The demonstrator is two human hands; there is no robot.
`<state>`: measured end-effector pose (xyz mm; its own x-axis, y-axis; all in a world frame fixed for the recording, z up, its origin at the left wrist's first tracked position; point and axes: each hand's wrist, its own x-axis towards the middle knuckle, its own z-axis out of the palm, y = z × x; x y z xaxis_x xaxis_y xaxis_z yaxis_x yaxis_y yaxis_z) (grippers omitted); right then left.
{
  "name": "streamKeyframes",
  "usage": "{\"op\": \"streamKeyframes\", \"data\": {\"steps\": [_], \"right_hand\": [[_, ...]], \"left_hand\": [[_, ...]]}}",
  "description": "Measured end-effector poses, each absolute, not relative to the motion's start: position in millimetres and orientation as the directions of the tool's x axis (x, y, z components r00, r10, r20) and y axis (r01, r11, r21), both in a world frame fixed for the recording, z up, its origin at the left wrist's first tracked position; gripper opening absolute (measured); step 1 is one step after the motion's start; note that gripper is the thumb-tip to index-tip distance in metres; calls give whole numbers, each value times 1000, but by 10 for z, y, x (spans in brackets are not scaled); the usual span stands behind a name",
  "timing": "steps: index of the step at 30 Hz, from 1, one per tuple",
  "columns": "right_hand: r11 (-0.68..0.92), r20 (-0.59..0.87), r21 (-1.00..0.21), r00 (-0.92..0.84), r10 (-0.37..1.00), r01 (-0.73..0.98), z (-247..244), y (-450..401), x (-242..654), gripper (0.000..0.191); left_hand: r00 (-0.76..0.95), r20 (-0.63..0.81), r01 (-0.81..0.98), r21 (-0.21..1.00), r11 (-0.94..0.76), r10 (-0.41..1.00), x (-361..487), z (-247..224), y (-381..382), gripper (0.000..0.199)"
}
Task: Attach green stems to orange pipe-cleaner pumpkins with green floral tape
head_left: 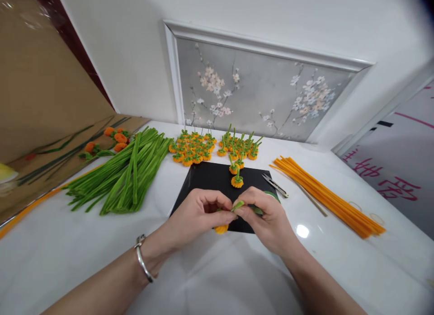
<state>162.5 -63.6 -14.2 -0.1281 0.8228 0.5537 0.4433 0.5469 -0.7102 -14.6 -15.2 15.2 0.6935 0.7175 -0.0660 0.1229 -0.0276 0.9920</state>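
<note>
Between both hands, over the front of a black mat (203, 179), is a small orange pipe-cleaner flower (222, 229) with a green pipe-cleaner stem (239, 204). My left hand (203, 211) is closed around the flower, whose orange petals peek out below the fingers. My right hand (262, 213) pinches the green stem close to the left fingertips. A green roll of tape (257, 210) sits partly hidden behind my right hand. Just beyond the hands, a finished-looking orange flower (237, 181) stands petals down with its green stem upward.
Green pipe cleaners (135, 170) lie heaped at left, orange ones (328, 195) at right. Rows of orange flowers (193, 148) stand before the wall panel (264, 89). Small snips (276, 186) rest on the mat's right edge. Orange blooms (120, 138) lie on cardboard at far left.
</note>
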Motion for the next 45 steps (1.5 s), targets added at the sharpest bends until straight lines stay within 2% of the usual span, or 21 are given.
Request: {"op": "streamKeyframes", "data": {"steps": [3,8,11,15,18,26,34,39,45], "right_hand": [[562,570,-699,-130,811,441,-139,-636,1622,12],[526,587,-655,-74,806,542,-123,-643,1582,13],[499,547,-663,-93,832,558,-106,-653,1572,14],[444,423,-789,-147,894,425,-109,-663,1610,7],[397,365,-866,-158,918,305,-134,-660,1652,12],[430,386,-833,-190,903,350,-139,-633,1665,19],[336,296,-892,-169,940,303,-120,-645,1666,17],[415,389,-816,-150,909,401,-32,-685,1673,9],[550,505,-684,-234,831,479,-26,-686,1694,17]], "left_hand": [[710,-82,133,991,-20,700,-147,173,-143,15],[699,-49,151,985,-80,713,-147,156,-135,13],[690,-62,139,989,-49,722,-147,120,-120,17],[716,-105,131,991,15,690,-162,97,-84,17],[710,-125,152,988,22,693,-172,105,-71,17],[700,-108,191,981,-40,706,-162,154,-88,21],[730,-103,178,983,-43,676,-165,171,-103,23],[749,-149,159,986,44,645,-177,179,-104,23],[797,-206,0,940,341,568,-169,101,-113,18]]}}
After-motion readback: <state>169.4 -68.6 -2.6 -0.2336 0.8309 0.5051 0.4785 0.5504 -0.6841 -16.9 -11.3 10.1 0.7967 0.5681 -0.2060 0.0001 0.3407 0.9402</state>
